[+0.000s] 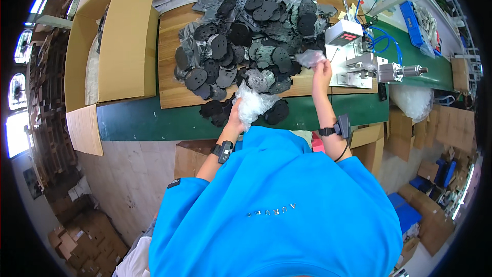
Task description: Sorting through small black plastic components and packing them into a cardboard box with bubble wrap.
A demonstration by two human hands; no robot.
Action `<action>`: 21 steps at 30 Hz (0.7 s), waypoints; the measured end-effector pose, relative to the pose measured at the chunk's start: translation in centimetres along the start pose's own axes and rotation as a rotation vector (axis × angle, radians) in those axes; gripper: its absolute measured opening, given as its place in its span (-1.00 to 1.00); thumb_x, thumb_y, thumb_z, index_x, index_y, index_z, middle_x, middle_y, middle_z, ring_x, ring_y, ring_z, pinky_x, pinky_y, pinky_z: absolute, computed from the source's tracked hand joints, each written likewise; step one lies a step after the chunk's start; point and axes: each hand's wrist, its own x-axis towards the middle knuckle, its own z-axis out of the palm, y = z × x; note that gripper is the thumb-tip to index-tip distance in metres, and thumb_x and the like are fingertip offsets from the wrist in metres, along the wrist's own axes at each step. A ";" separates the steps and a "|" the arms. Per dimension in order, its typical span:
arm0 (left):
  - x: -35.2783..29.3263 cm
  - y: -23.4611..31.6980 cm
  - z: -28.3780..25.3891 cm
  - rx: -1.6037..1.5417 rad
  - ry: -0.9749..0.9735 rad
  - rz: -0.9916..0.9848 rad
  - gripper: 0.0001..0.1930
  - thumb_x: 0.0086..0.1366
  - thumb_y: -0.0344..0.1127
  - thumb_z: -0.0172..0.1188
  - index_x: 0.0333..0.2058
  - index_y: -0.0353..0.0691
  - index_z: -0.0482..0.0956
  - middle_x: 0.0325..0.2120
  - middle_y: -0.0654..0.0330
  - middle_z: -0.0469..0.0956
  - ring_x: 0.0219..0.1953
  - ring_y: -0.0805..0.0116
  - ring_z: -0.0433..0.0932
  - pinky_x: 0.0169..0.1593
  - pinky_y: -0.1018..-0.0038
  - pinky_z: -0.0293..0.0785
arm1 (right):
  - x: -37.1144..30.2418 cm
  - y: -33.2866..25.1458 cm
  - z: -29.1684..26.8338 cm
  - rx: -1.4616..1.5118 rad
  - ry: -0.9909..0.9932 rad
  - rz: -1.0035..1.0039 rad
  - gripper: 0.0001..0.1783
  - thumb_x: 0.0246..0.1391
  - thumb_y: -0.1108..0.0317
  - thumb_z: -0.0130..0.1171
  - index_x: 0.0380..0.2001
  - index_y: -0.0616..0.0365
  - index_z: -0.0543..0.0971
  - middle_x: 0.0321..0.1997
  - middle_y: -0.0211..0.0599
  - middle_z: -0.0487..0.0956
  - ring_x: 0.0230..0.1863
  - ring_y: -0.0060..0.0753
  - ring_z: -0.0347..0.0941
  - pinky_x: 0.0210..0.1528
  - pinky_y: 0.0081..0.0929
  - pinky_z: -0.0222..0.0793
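My left hand (236, 118) is closed on a crumpled bundle of clear plastic bags (252, 104) at the near edge of the wooden board. Out to the right, my right hand (322, 72) pinches a clear plastic bag (310, 58) beside the metal fixture. A big heap of flat, rounded black plastic parts (266, 15) with small holes covers the board in front of me, some of them wrapped in clear film. Several more black parts (277, 112) lie on the green table by my left hand. Whether the bag in my right hand contains anything cannot be made out.
An open cardboard box (128, 41) stands left of the wooden board (171, 84). At the right sit a metal fixture with a cylinder (389, 72), a small white display box (343, 33) and blue air hoses (392, 38). A blue tray (411, 23) lies farther right on the green table (148, 123).
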 end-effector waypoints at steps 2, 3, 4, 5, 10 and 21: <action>0.8 -0.1 0.6 -0.015 -0.075 -0.072 -0.56 0.36 -0.04 0.00 0.09 -0.16 0.42 -0.05 0.15 0.55 -0.05 0.21 0.57 -0.03 0.31 0.56 | -2.1 -1.0 -0.4 -0.249 -0.242 -0.053 -0.91 0.20 0.46 -0.02 -0.39 0.19 0.44 -0.12 -0.31 0.55 -0.10 -0.58 0.43 -0.10 -0.54 0.40; 1.3 -0.2 0.8 -0.025 -0.110 -0.106 -0.57 0.36 -0.05 0.00 0.10 -0.17 0.42 -0.05 0.14 0.54 -0.05 0.21 0.57 -0.03 0.32 0.56 | -3.7 -0.6 0.1 -0.267 -0.440 -0.064 -0.91 0.19 0.45 -0.01 -0.38 0.20 0.46 -0.16 -0.32 0.56 -0.12 -0.59 0.43 -0.11 -0.53 0.40; 1.7 -0.4 1.1 0.005 -0.140 -0.117 -0.58 0.36 -0.07 0.00 0.09 -0.18 0.42 -0.06 0.14 0.55 -0.06 0.22 0.57 -0.03 0.33 0.56 | -5.2 0.1 0.8 -0.287 -0.637 -0.075 -0.90 0.17 0.44 0.00 -0.38 0.21 0.48 -0.20 -0.33 0.57 -0.14 -0.59 0.43 -0.12 -0.52 0.39; 2.0 -0.7 1.3 0.032 -0.167 -0.130 -0.59 0.36 -0.09 0.00 0.08 -0.19 0.43 -0.07 0.14 0.56 -0.07 0.23 0.57 -0.04 0.34 0.56 | -6.9 0.4 1.0 -0.340 -0.800 -0.001 -0.88 0.17 0.42 0.00 -0.34 0.22 0.51 -0.25 -0.35 0.57 -0.18 -0.59 0.43 -0.13 -0.52 0.39; 2.5 -1.5 1.0 0.084 -0.166 -0.099 -0.63 0.36 -0.13 0.00 0.02 -0.21 0.46 -0.16 0.17 0.59 -0.14 0.29 0.60 -0.07 0.34 0.57 | -6.0 1.5 1.3 -0.314 -0.789 0.225 -0.77 0.18 0.35 0.00 -0.22 0.21 0.59 -0.34 -0.39 0.58 -0.29 -0.55 0.44 -0.19 -0.51 0.38; -0.4 0.9 1.4 0.031 0.079 0.034 -0.61 0.35 -0.08 0.02 0.02 -0.21 0.45 -0.13 0.18 0.59 -0.11 0.28 0.60 -0.06 0.34 0.56 | 5.5 10.0 1.8 -1.196 -0.253 0.190 -0.65 0.08 0.22 0.03 -0.17 0.18 0.64 -0.22 0.12 0.62 -0.11 0.15 0.55 -0.02 -0.09 0.44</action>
